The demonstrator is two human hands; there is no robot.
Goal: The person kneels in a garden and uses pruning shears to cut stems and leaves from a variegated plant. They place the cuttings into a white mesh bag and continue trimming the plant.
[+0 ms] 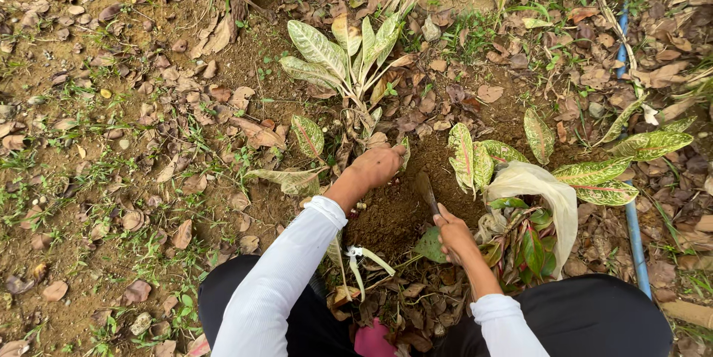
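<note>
Kneeling figure: person in white sleeves, seen from above, over a patch of dug soil (394,208)
Left hand (379,165): grip curled, knuckles up, pressed to the soil at the base of the far variegated plant (345,56); what it has hold of cannot be told
Right hand (454,234): grip closed round the handle of a small trowel (426,190); blade pointing far, tip in the soil
Right side: uprooted variegated plants (535,201) lying together; blue pipe (633,216) beyond
Ground: dry leaves (186,179), sparse grass
</note>
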